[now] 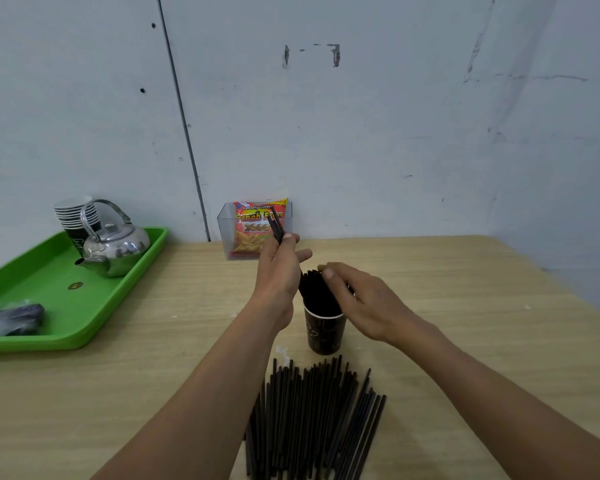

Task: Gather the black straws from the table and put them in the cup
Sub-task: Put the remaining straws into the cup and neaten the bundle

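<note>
Straws [317, 289] crowd the cup [324, 336] (right hand [368, 303] seemingly touching them), kettle [116, 245] leftward.

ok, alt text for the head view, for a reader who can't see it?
A person's left hand holds a few black straws beside a dark paper cup full of straws, while the right hand rests on those standing straws. A pile of straws lies on the wooden table nearer the camera; a green tray with a kettle sits at left.
</note>
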